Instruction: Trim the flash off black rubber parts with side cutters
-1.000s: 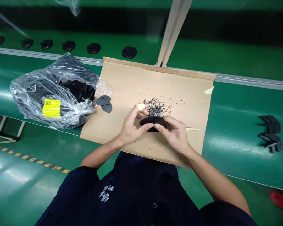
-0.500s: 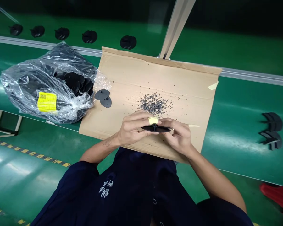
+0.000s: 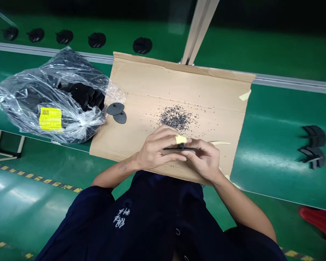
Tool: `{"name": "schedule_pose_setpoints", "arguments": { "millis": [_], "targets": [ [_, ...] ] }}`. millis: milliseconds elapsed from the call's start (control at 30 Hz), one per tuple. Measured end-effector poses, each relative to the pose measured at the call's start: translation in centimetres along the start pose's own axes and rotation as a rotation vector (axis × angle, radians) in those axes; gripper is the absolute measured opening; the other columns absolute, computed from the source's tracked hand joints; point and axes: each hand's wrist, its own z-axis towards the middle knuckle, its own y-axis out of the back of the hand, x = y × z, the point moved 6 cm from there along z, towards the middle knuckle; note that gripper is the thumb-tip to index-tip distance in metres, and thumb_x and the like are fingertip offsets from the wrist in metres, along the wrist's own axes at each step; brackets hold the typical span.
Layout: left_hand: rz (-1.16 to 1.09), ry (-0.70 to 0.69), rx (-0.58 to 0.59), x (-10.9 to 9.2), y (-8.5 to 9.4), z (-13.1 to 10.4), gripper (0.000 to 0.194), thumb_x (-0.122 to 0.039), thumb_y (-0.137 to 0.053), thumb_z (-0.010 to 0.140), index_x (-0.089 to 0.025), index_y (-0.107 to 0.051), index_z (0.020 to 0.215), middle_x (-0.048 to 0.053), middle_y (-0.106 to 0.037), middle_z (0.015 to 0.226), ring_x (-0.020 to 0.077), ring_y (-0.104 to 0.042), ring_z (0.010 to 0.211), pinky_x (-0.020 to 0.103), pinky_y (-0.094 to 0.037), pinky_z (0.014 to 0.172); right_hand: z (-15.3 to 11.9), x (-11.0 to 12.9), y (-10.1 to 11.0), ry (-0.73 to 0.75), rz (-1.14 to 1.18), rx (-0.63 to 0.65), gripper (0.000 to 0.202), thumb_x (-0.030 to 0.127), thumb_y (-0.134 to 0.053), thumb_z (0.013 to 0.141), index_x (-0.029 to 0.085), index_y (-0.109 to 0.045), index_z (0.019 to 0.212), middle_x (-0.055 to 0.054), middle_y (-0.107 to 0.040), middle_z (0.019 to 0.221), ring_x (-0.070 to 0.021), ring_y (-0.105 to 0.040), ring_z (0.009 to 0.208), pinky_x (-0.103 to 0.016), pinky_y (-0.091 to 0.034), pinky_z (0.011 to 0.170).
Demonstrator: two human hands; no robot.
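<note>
a thin black oval disc [image 3: 172, 149] sits nearly edge-on between both hands, just above the near part of a cardboard sheet [image 3: 141, 79]. the left hand [image 3: 156, 149] is closed around its left side, fingers over and thumb below, with a yellow finger wrap [image 3: 181, 139] by the small post [image 3: 182, 145] on top; whether that thumb's tip presses the underside is hard to make out. the right hand [image 3: 206, 156] pinches the other side, its thumb underneath.

beyond the hands, tiny black bits [image 3: 176, 117] lie scattered on the cardboard. to the left, two loose oval discs [image 3: 115, 108] overlap near a clear plastic bag [image 3: 24, 98] of black parts bearing a yellow label [image 3: 51, 119]. well to the right, curved black pieces [image 3: 316, 136] rest on the green bench [image 3: 271, 119].
</note>
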Motion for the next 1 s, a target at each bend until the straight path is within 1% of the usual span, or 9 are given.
{"name": "schedule_pose_setpoints", "arguments": {
  "millis": [100,200,267,333,433,567,733,867,1000],
  "targets": [
    [-0.072,0.131,0.03,1.1,0.4,-0.6,0.026,-0.037,-0.065,0.099,-0.02,-0.074,0.117,0.009,-0.074,0.103,0.017,-0.071,0.097,0.031,-0.061,0.085,-0.8,-0.1,1.4,0.02,-0.206,0.106,0.035,0.048,-0.068,0.095,0.021,-0.071,0.117,-0.012,-0.076,0.116,-0.0253,-0.073,0.108,-0.044,-0.061,0.095],
    [-0.101,0.287,-0.028,2.7,1.8,-2.0,0.024,-0.032,-0.069,0.097,-0.02,-0.075,0.116,0.007,-0.077,0.104,0.0148,-0.073,0.097,0.026,-0.061,0.087,-2.6,-1.0,4.2,0.087,-0.655,0.221,0.064,0.056,-0.072,0.09,0.02,-0.059,0.141,-0.02,-0.06,0.144,-0.0365,-0.054,0.138,-0.062,-0.048,0.111],
    [-0.082,0.381,-0.082,3.7,2.5,-3.0,0.028,-0.033,-0.074,0.093,-0.019,-0.075,0.116,0.007,-0.079,0.106,0.0143,-0.075,0.093,0.024,-0.062,0.084,-4.0,-2.2,6.3,0.057,-0.896,0.233,0.071,0.058,-0.069,0.091,0.017,-0.053,0.146,-0.024,-0.054,0.147,-0.0421,-0.047,0.142,-0.067,-0.046,0.108],
    [-0.059,0.408,-0.111,4.1,2.6,-3.5,0.03,-0.036,-0.078,0.089,-0.018,-0.075,0.113,0.007,-0.08,0.104,0.0144,-0.076,0.088,0.024,-0.063,0.08,-5.2,-3.2,7.5,0.032,-1.005,0.25,0.062,0.051,-0.064,0.096,0.016,-0.052,0.147,-0.024,-0.059,0.138,-0.0412,-0.054,0.134,-0.062,-0.052,0.101],
    [-0.045,0.299,-0.064,3.3,1.7,-2.8,0.024,-0.033,-0.079,0.089,-0.017,-0.077,0.105,0.006,-0.08,0.095,0.0139,-0.076,0.084,0.024,-0.062,0.078,-5.4,-2.5,7.3,0.088,-0.98,0.222,0.045,0.036,-0.059,0.099,0.017,-0.056,0.14,-0.019,-0.064,0.12,-0.0329,-0.063,0.112,-0.049,-0.057,0.089],
    [-0.043,0.149,0.013,2.0,0.4,-1.4,0.018,-0.029,-0.075,0.092,-0.019,-0.078,0.107,0.007,-0.08,0.095,0.0141,-0.075,0.087,0.027,-0.062,0.079,-3.9,0.8,6.1,0.122,-0.754,0.157,0.043,0.028,-0.053,0.101,0.02,-0.056,0.143,-0.014,-0.062,0.112,-0.0264,-0.065,0.101,-0.04,-0.057,0.082],
    [-0.051,0.091,0.04,1.0,0.0,-0.9,0.021,-0.029,-0.077,0.09,-0.021,-0.077,0.109,0.006,-0.081,0.094,0.0137,-0.075,0.081,0.026,-0.062,0.075,-2.3,3.8,4.8,0.218,-0.725,0.228,0.041,0.028,-0.058,0.099,0.022,-0.058,0.14,-0.014,-0.068,0.113,-0.0263,-0.067,0.098,-0.042,-0.057,0.083],
    [-0.057,0.069,0.048,0.7,0.0,-1.1,0.022,-0.028,-0.078,0.089,-0.019,-0.077,0.109,0.006,-0.081,0.094,0.013,-0.075,0.08,0.024,-0.062,0.074,-1.8,4.3,4.3,0.274,-0.724,0.278,0.038,0.03,-0.063,0.099,0.02,-0.06,0.135,-0.013,-0.07,0.11,-0.0261,-0.067,0.098,-0.042,-0.058,0.084],
    [-0.06,0.055,0.045,0.7,0.1,-1.2,0.022,-0.026,-0.078,0.089,-0.018,-0.077,0.11,0.007,-0.081,0.092,0.0128,-0.074,0.08,0.023,-0.061,0.073,-1.7,4.2,4.1,0.258,-0.734,0.314,0.037,0.033,-0.062,0.1,0.022,-0.061,0.136,-0.012,-0.07,0.107,-0.0252,-0.067,0.097,-0.041,-0.058,0.081]
  ]
}}
